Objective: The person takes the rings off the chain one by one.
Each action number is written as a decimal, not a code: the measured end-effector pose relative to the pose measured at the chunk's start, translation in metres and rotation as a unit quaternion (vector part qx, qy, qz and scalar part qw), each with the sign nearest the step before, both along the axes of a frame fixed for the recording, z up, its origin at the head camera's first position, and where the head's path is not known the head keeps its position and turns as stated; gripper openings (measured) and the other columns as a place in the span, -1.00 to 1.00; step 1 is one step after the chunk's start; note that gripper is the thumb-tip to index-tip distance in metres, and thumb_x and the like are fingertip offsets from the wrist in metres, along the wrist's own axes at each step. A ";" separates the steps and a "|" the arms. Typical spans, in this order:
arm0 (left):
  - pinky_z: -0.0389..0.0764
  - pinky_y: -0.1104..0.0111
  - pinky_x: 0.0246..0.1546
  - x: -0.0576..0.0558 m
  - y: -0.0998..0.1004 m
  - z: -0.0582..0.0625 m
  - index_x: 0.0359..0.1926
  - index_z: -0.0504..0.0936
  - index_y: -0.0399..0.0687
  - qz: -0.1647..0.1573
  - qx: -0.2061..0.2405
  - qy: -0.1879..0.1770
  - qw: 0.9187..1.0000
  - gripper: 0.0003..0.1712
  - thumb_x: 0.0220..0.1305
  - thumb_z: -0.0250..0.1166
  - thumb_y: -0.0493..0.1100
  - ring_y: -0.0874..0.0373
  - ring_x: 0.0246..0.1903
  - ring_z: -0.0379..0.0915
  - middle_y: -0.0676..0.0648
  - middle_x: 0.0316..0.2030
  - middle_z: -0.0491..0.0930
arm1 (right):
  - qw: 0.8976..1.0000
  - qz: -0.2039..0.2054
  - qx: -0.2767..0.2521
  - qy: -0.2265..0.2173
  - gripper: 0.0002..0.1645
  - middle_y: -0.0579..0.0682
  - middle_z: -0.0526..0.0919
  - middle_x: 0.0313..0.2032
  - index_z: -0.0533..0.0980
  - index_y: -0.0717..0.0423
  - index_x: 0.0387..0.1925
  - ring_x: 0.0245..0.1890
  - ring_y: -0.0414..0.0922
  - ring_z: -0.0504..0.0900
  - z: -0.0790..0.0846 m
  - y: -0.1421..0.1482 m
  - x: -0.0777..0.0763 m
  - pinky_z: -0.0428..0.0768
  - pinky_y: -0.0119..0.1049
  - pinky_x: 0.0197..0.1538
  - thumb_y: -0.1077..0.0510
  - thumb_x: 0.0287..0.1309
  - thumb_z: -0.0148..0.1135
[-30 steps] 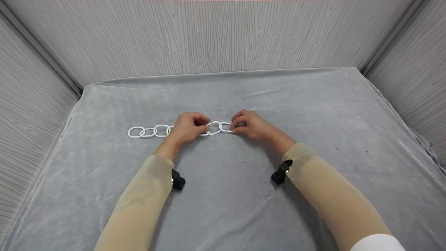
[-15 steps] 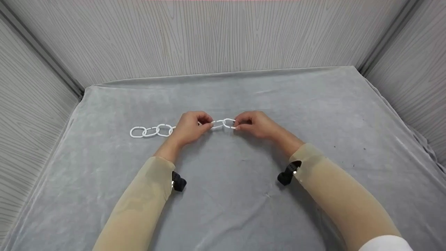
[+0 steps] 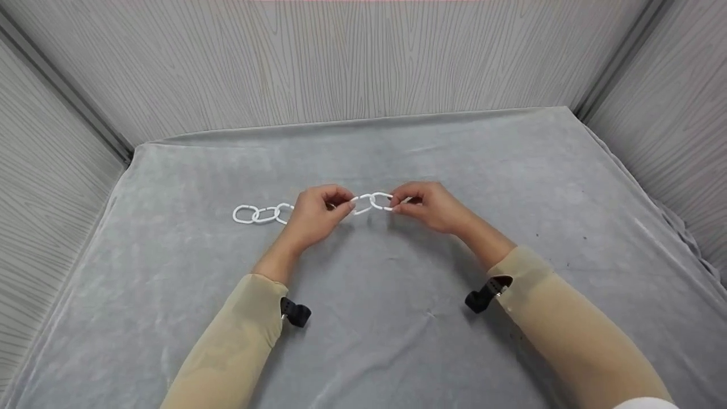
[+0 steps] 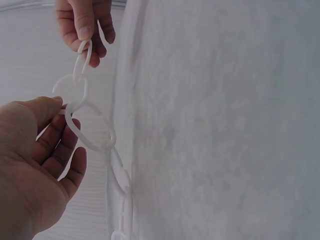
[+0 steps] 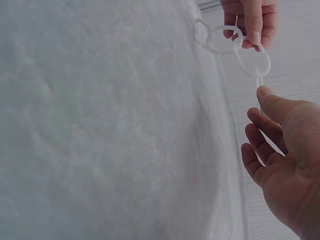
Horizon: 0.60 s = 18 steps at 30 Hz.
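Note:
A chain of white, plastic-looking oval links [image 3: 276,214] stretches sideways between and beyond my hands. My left hand [image 3: 319,213] pinches one link between thumb and index finger; its other fingers are loosely bent in the left wrist view. My right hand [image 3: 434,208] pinches the link at the right end [image 3: 372,200], which hooks through the link in the left hand. That stretch is raised off the cloth, with a shadow below. Left of my left hand, several links trail onto the cloth; some are hidden behind the hand. The right fingertips cover the end link's outer tip.
Grey cloth [image 3: 369,318] with soft wrinkles covers the table. Pale wood-grain panels [image 3: 318,62] rise at the back and both sides. Small dark specks lie on the cloth at the right. A black camera sits on each wrist.
Both hands have moved right, and the right end of the chain has lifted off the cloth. Its trailing left end has slid right. The left hand has shifted its hold toward the right end.

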<state>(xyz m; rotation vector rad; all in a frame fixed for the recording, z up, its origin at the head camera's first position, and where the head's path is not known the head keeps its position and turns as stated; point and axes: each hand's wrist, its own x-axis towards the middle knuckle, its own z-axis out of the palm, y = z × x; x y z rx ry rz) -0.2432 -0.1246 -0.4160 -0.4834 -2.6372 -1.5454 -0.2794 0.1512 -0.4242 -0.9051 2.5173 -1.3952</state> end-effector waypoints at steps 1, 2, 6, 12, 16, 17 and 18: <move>0.58 0.27 -0.05 0.002 0.001 0.001 -0.11 0.80 -0.19 0.000 0.003 -0.001 1.000 -0.88 0.43 0.38 -0.25 0.11 -0.21 0.60 -0.02 -0.26 0.74 | 1.000 -0.001 -0.001 -0.001 -0.94 0.03 0.76 -0.04 0.73 0.16 -0.18 -0.05 -0.10 0.66 0.001 0.001 0.002 0.61 -0.13 0.02 0.24 0.37 0.42; 0.58 0.27 -0.05 0.004 0.002 0.001 -0.11 0.80 -0.18 -0.001 0.005 -0.001 1.000 -0.88 0.43 0.38 -0.26 0.12 -0.21 0.60 -0.02 -0.26 0.74 | 1.000 -0.002 -0.001 -0.001 -0.94 0.02 0.76 -0.04 0.73 0.15 -0.17 -0.05 -0.10 0.66 0.001 0.002 0.003 0.61 -0.14 0.03 0.24 0.38 0.42; 0.59 0.27 -0.05 0.010 0.006 0.004 -0.10 0.81 -0.14 -0.002 0.010 0.003 1.000 -0.87 0.41 0.37 -0.29 0.12 -0.20 0.60 -0.02 -0.25 0.75 | 1.000 -0.005 0.000 0.003 -0.92 0.01 0.76 -0.03 0.74 0.13 -0.15 -0.08 -0.09 0.64 0.002 0.006 0.010 0.61 -0.12 0.05 0.21 0.39 0.41; 0.60 0.30 -0.10 0.021 0.010 0.006 -0.08 0.83 -0.15 0.000 0.020 0.016 1.000 -0.86 0.41 0.41 -0.28 0.11 -0.23 0.62 -0.02 -0.24 0.77 | 1.000 -0.008 -0.013 0.011 -0.92 0.16 0.74 0.04 0.74 0.12 -0.15 -0.03 -0.05 0.65 0.003 0.011 0.021 0.61 -0.03 0.10 0.21 0.40 0.40; 0.59 0.35 -0.17 0.027 0.010 0.007 -0.10 0.84 -0.15 0.002 0.028 0.017 0.999 -0.88 0.38 0.44 -0.28 0.13 -0.27 0.63 0.00 -0.26 0.79 | 1.000 -0.014 -0.020 0.012 -0.92 0.18 0.74 0.06 0.74 0.12 -0.15 0.03 -0.06 0.66 0.004 0.012 0.028 0.61 -0.05 0.13 0.21 0.39 0.41; 0.59 0.36 -0.19 0.028 0.010 0.008 -0.11 0.84 -0.14 0.004 0.030 0.016 0.999 -0.89 0.38 0.45 -0.28 0.14 -0.28 0.63 0.01 -0.27 0.79 | 1.000 -0.015 -0.021 0.014 -0.92 0.18 0.74 0.06 0.74 0.11 -0.15 0.04 -0.06 0.66 0.004 0.012 0.030 0.61 -0.06 0.13 0.20 0.38 0.42; 0.59 0.37 -0.21 0.029 0.010 0.008 -0.12 0.84 -0.14 0.005 0.033 0.015 0.999 -0.89 0.38 0.45 -0.28 0.14 -0.28 0.63 0.01 -0.28 0.79 | 1.000 -0.015 -0.022 0.017 -0.93 0.18 0.74 0.06 0.74 0.11 -0.15 0.05 -0.07 0.66 0.005 0.012 0.031 0.61 -0.07 0.13 0.20 0.38 0.42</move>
